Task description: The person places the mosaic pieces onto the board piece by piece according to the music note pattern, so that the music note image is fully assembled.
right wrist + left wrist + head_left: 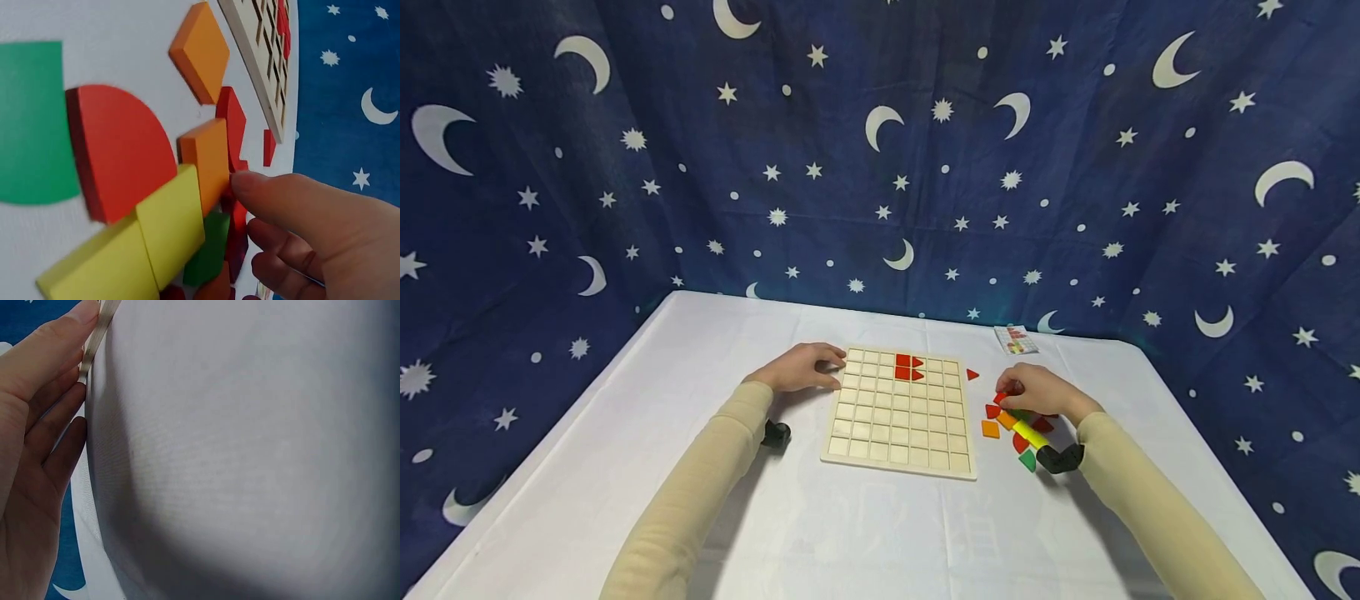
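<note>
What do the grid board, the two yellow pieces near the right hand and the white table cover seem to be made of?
Grid board: probably wood, matt and unpainted, judging by its pale tan colour.
Yellow pieces: painted wood or plastic, I can't tell which; smooth, evenly coloured faces.
White table cover: likely fabric, matt, with soft creases.

Red tiles, beige board, navy moon-and-star-patterned cloth

No readable text, no legible labels, brands, numbers or signs
</note>
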`<state>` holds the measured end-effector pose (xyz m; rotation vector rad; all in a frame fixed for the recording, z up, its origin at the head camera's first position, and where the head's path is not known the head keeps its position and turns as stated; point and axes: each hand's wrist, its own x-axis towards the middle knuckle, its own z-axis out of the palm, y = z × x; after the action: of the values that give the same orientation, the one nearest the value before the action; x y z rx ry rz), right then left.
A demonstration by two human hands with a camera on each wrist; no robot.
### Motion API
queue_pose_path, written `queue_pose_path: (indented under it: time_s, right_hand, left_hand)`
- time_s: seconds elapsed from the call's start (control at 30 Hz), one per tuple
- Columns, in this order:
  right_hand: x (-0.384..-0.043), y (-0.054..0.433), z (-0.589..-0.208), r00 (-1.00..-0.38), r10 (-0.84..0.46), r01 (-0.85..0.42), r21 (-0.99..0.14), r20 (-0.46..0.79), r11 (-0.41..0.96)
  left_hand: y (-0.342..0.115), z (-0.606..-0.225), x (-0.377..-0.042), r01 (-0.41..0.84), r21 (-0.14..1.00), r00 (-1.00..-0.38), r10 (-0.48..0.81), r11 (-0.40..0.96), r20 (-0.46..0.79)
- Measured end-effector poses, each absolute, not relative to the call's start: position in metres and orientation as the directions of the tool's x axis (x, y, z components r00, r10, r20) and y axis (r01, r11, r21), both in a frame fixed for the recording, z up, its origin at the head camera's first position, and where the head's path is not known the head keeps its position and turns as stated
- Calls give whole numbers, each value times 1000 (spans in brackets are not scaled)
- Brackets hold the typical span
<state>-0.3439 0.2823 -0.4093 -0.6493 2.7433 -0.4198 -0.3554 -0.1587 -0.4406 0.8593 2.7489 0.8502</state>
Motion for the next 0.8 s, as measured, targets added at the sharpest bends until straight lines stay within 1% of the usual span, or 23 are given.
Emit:
queue_pose_path:
  time_s: [0.33,0.43,0.63,0.8]
  right_hand:
    - [-346,274,-409,-858,-466,-389,-319,-217,864]
    - [-346,274,-410,-868,-451,-377,-314,-209,871]
    - [-349,270,-411,-887,-439,-369,-348,-144,862]
    - [-351,251,-407,-884,-463,-405,-387,-66,829]
  left_hand:
    - [-160,-440,-356,490,557,-823,567,670,42]
    - [-159,-440,-355,487,559,-825,564,671,41]
    - [-158,-440,-354,479,560,-828,560,676,32]
    - [-158,-439,-354,472,561,-831,555,680,27]
